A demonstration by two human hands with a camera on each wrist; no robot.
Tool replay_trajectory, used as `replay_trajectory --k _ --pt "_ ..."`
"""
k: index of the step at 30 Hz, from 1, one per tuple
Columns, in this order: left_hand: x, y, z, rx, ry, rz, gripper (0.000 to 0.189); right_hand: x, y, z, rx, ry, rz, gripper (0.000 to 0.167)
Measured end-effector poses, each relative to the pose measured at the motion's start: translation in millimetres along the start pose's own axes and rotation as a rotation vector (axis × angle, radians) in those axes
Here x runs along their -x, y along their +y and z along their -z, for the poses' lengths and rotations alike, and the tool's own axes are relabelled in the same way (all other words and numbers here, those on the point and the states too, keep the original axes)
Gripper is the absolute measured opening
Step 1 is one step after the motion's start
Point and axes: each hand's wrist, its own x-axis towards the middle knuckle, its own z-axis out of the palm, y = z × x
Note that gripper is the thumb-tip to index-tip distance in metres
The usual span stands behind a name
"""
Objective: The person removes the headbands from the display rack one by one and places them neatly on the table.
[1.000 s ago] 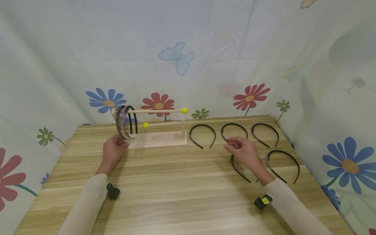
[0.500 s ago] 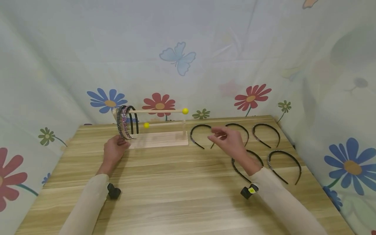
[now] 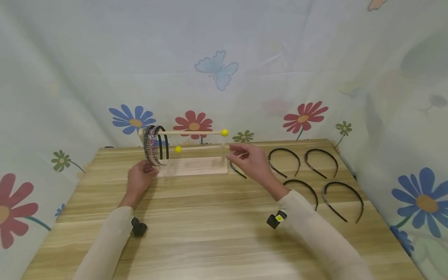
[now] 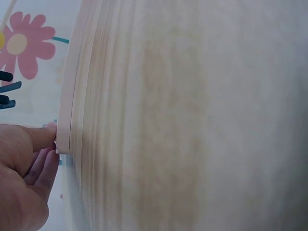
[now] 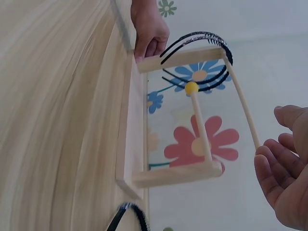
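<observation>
A wooden headband rack (image 3: 196, 166) stands at the back left, with a flat base and two rods ending in yellow balls. Several dark and glittery headbands (image 3: 151, 146) hang at the left end of its upper rod. My left hand (image 3: 140, 178) pinches the left end of the base; the left wrist view shows the thumb (image 4: 44, 137) against the board's end. Close by the rack's right end is my right hand (image 3: 252, 163), thumb and fingers apart, holding nothing. It partly hides a headband (image 3: 238, 170) lying on the table.
On the right of the wooden table (image 3: 196, 233) lie more black headbands, among them one at the back (image 3: 285, 149) and one nearer the right edge (image 3: 344, 182). A flower-printed curtain (image 3: 217, 31) rises behind the table and along its sides.
My right hand has moved left, from above the right-hand headbands to the rack's right end. My left hand stays at the base. The headbands on the rack have not moved.
</observation>
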Motion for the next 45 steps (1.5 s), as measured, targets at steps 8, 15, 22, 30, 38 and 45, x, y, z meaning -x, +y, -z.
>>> replay_trajectory --k 8,15,22,30,38,45 --pt "-0.4 2.4 -1.6 0.016 0.006 -0.013 0.036 -19.2 -25 -31 -0.075 -0.052 0.04 0.035" --pt "-1.0 -1.1 -0.1 -0.004 0.018 -0.005 0.035 -34.4 -46 -63 -0.152 -0.078 0.063 0.034" --pt "-0.2 2.8 0.9 -0.008 0.023 -0.004 0.033 -46.1 -56 -91 -0.187 -0.116 0.028 0.037" --pt "0.7 2.6 1.1 0.0 0.014 0.003 0.034 -58.9 -60 -121 -0.242 -0.115 0.022 0.038" --pt "0.9 1.9 0.8 -0.021 0.026 -0.016 0.032 -67.9 -60 -148 -0.288 -0.112 0.013 0.038" --pt "0.3 2.2 1.0 -0.017 0.035 -0.014 0.031 -71.2 -68 -165 -0.332 -0.123 -0.021 0.04"
